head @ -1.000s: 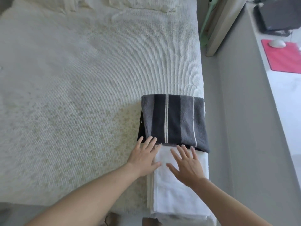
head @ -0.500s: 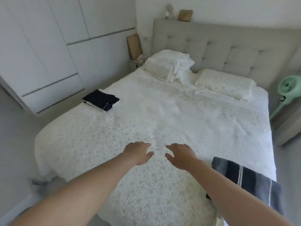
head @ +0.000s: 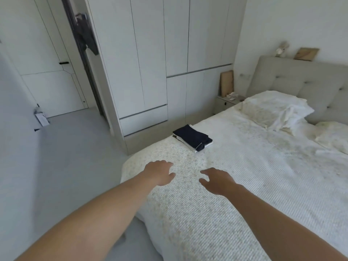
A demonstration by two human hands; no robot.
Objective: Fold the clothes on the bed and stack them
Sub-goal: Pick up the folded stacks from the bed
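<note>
Folded stack (head: 193, 138) diagonal (seemingly headboard-ward)

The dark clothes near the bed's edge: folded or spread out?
Folded. The dark garment lies as a compact rectangle atop a white folded piece, edges roughly aligned, on the bed.

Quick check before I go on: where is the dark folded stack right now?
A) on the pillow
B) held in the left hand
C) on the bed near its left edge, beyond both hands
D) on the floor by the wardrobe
C: the dark folded stack lies on the bed near the wardrobe-side edge, past the empty left hand and right hand.
</note>
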